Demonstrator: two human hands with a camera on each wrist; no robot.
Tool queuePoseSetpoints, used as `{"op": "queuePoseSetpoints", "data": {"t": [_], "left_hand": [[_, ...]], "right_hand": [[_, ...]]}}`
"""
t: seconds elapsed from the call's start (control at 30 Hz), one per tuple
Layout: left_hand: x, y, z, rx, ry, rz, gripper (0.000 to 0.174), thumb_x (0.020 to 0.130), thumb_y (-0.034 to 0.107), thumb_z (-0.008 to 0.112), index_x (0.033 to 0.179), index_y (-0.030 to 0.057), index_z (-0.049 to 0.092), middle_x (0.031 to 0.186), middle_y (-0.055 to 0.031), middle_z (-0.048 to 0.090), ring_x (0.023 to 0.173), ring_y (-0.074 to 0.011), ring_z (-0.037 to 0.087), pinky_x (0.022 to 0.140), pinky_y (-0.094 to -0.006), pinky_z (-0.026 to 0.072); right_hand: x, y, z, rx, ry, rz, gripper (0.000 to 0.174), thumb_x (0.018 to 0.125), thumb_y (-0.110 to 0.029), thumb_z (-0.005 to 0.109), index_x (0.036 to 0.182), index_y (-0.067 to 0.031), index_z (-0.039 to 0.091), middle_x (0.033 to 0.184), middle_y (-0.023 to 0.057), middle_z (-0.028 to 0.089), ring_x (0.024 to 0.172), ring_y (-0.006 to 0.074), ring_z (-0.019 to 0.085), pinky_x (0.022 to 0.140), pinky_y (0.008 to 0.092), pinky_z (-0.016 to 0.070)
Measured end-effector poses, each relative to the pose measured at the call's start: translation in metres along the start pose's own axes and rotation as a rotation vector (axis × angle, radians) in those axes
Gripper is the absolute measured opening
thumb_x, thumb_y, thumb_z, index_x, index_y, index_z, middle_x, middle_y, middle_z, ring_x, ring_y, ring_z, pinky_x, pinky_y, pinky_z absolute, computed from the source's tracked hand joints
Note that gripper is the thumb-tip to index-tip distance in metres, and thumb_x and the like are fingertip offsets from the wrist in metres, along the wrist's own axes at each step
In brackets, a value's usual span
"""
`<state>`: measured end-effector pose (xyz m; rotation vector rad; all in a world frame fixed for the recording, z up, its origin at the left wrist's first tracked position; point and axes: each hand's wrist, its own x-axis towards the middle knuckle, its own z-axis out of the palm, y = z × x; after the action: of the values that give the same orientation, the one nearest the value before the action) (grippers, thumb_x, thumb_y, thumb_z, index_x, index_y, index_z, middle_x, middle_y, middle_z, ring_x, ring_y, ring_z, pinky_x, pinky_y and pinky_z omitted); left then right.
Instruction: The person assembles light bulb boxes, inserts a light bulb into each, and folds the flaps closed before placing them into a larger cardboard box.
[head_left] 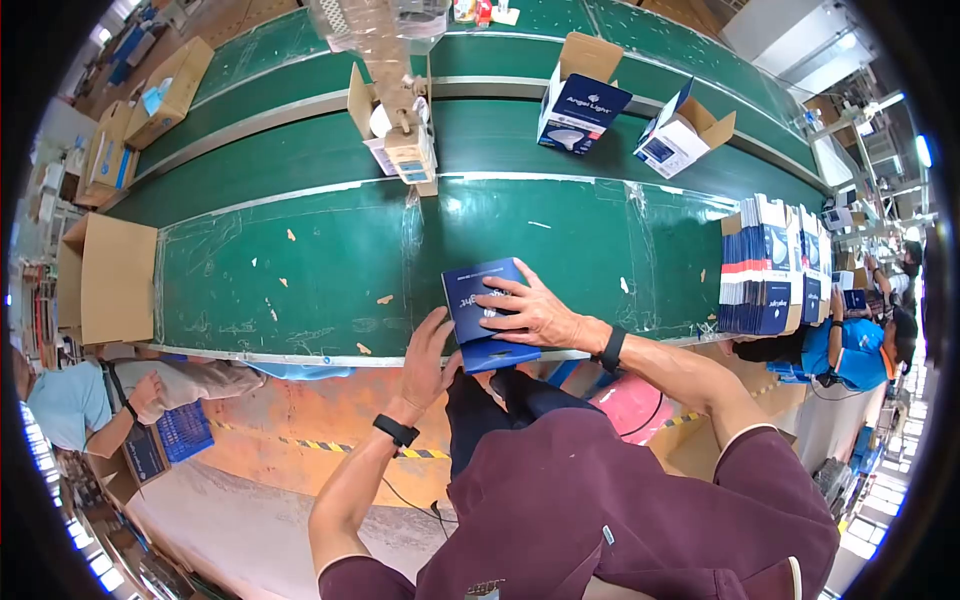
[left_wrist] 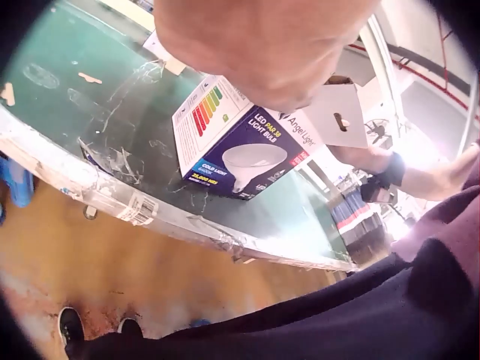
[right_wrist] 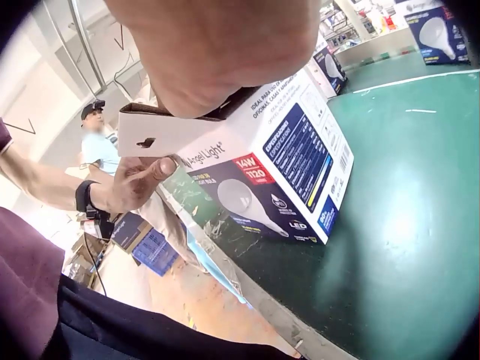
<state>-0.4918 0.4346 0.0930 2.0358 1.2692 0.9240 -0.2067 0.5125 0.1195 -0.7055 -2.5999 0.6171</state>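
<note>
A blue and white light bulb box (head_left: 481,296) stands at the front edge of the green table, its bulb picture facing out in the left wrist view. One top flap (left_wrist: 341,112) with a slot sticks out toward the person. My right hand (head_left: 540,312) lies over the box top with its fingers stretched across it. At the box's left side is my left hand (head_left: 428,358), fingers fairly straight and fingertips right at its edge. In the right wrist view, the near hand hides part of the box's top opening.
Flattened bulb boxes (head_left: 757,268) stand stacked on the right. Two open boxes, one blue (head_left: 583,105) and one white (head_left: 675,140), sit on the lower strip beyond. A carton (head_left: 118,280) stands at the left end. A post-mounted device (head_left: 408,150) rises behind. Other people sit at both sides.
</note>
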Motion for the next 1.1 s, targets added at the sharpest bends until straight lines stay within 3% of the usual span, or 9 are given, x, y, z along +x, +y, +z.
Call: {"op": "queuePoseSetpoints", "data": {"t": [0.23, 0.27, 0.4, 0.67, 0.8, 0.87, 0.93, 0.97, 1.1], "left_hand": [[0.015, -0.002, -0.002, 0.401, -0.175, 0.226, 0.085, 0.076, 0.001, 0.073, 0.154, 0.0309, 0.056, 0.169, -0.0241, 0.034, 0.144, -0.0447, 0.049, 0.115, -0.0511, 0.0456], [0.016, 0.002, -0.006, 0.445, -0.186, 0.233, 0.086, 0.075, 0.002, 0.074, 0.154, 0.031, 0.056, 0.17, -0.0244, 0.033, 0.144, -0.0447, 0.05, 0.114, -0.0506, 0.0467], [0.009, 0.0, 0.001, 0.288, -0.223, 0.064, 0.09, 0.075, -0.001, 0.075, 0.155, 0.0372, 0.055, 0.174, -0.0237, 0.023, 0.143, -0.046, 0.051, 0.111, -0.0468, 0.0512], [0.022, 0.022, -0.006, 0.156, -0.163, 0.025, 0.082, 0.069, -0.011, 0.075, 0.137, 0.0336, 0.073, 0.175, -0.0201, 0.024, 0.15, -0.0437, 0.046, 0.115, -0.0433, 0.05], [0.0, -0.014, -0.039, 0.222, -0.033, -0.145, 0.086, 0.066, -0.015, 0.073, 0.139, 0.0303, 0.073, 0.173, -0.0189, 0.031, 0.151, -0.0399, 0.046, 0.116, -0.0398, 0.0487], [-0.006, -0.034, -0.068, 0.255, 0.126, -0.197, 0.082, 0.071, -0.017, 0.068, 0.139, 0.0277, 0.073, 0.172, -0.0204, 0.032, 0.153, -0.0387, 0.043, 0.12, -0.0388, 0.0432], [-0.012, -0.068, -0.112, 0.4, 0.278, -0.241, 0.077, 0.078, -0.02, 0.058, 0.139, 0.0238, 0.073, 0.172, -0.0215, 0.031, 0.155, -0.0387, 0.04, 0.123, -0.0388, 0.0385], [-0.014, -0.083, -0.133, 0.423, 0.369, -0.271, 0.09, 0.069, -0.024, 0.052, 0.142, 0.0252, 0.071, 0.172, -0.0218, 0.031, 0.155, -0.0409, 0.04, 0.121, -0.0391, 0.0405], [-0.023, -0.163, -0.202, 0.467, 0.547, -0.516, 0.077, 0.081, -0.019, 0.054, 0.147, 0.0185, 0.067, 0.176, -0.0224, 0.02, 0.156, -0.04, 0.037, 0.125, -0.0387, 0.0336]], "right_hand": [[-0.015, 0.005, -0.018, 0.352, -0.103, 0.116, 0.044, 0.111, -0.029, 0.05, 0.148, -0.0084, 0.058, 0.163, 0.0131, 0.049, 0.157, 0.0333, 0.035, 0.13, 0.0643, 0.0141], [-0.028, 0.008, -0.025, 0.35, -0.097, 0.059, 0.05, 0.107, -0.024, 0.051, 0.151, 0.0003, 0.053, 0.164, 0.017, 0.046, 0.159, 0.0352, 0.032, 0.131, 0.061, 0.0161], [-0.05, 0.012, -0.033, 0.021, -0.222, -0.095, 0.062, 0.095, -0.026, 0.063, 0.153, -0.0072, 0.052, 0.167, 0.0124, 0.042, 0.159, 0.0354, 0.031, 0.129, 0.0614, 0.0222], [-0.039, 0.009, -0.02, 0.108, -0.067, -0.064, 0.049, 0.097, -0.024, 0.067, 0.144, -0.0106, 0.061, 0.158, 0.0099, 0.054, 0.155, 0.035, 0.038, 0.121, 0.0583, 0.0361], [-0.012, 0.007, -0.023, 0.13, 0.099, 0.078, 0.044, 0.096, -0.024, 0.069, 0.137, -0.0071, 0.066, 0.147, 0.0174, 0.061, 0.145, 0.0362, 0.05, 0.118, 0.0532, 0.0415], [-0.01, 0.033, -0.018, 0.197, 0.145, 0.254, 0.044, 0.097, -0.024, 0.067, 0.136, -0.0032, 0.065, 0.135, 0.0209, 0.067, 0.125, 0.0411, 0.063, 0.106, 0.0486, 0.0522], [-0.002, 0.063, -0.021, 0.185, 0.222, 0.377, 0.042, 0.098, -0.024, 0.066, 0.135, -0.0028, 0.065, 0.132, 0.0225, 0.068, 0.121, 0.0422, 0.065, 0.104, 0.0484, 0.0534], [0.003, 0.073, -0.027, 0.145, 0.214, 0.447, 0.042, 0.099, -0.024, 0.066, 0.135, -0.0029, 0.065, 0.13, 0.0225, 0.069, 0.12, 0.0422, 0.066, 0.104, 0.048, 0.0539], [0.051, 0.087, -0.035, 0.217, 0.129, 0.637, 0.043, 0.099, -0.026, 0.067, 0.133, -0.001, 0.068, 0.124, 0.0239, 0.073, 0.11, 0.0398, 0.072, 0.095, 0.0472, 0.0575]]}}
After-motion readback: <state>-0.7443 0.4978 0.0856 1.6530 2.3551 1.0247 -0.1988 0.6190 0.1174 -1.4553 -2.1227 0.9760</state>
